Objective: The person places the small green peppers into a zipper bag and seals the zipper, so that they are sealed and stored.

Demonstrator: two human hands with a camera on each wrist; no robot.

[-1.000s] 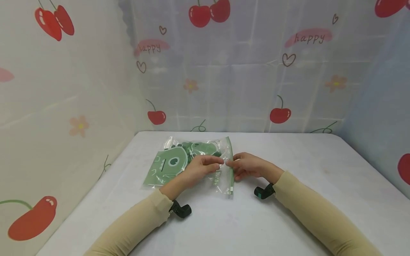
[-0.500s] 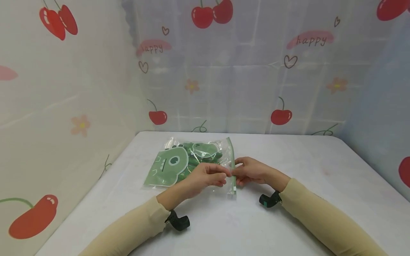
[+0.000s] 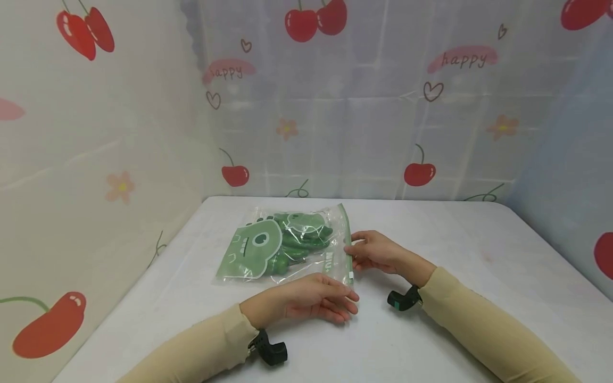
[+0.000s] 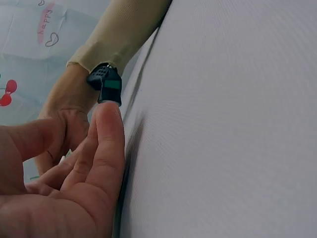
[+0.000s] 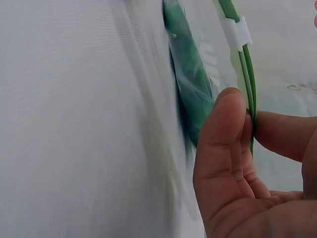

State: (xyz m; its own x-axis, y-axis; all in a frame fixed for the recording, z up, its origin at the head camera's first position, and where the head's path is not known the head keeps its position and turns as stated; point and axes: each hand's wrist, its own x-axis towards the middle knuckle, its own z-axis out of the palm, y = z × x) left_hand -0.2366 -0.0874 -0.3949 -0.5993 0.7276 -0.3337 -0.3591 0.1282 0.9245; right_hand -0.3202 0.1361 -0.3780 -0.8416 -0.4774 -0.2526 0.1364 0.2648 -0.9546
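Note:
A clear slider zip bag (image 3: 249, 247) with a green cartoon print lies flat on the table. Long, glossy green things (image 3: 301, 242) fill its middle. My right hand (image 3: 378, 252) pinches the bag's green zip edge, thumb on one side and fingers on the other, as the right wrist view shows. A white slider (image 5: 237, 33) sits on the zip strip (image 5: 248, 74), toward the near corner. My left hand (image 3: 313, 299), fingers loosely extended and holding nothing, hovers in front of that corner. In the left wrist view, the left palm and fingers (image 4: 106, 153) show bare.
The white-covered table (image 3: 431, 346) reaches back to a cherry-printed curtain (image 3: 345, 143), with another printed curtain (image 3: 119, 234) along the left side. Small black cameras hang at the left wrist (image 3: 270, 351) and the right wrist (image 3: 403, 299).
My left hand has come off the bag's zip end and moved toward me. The right hand has shifted slightly and stays at the zip edge. The bag has barely moved.

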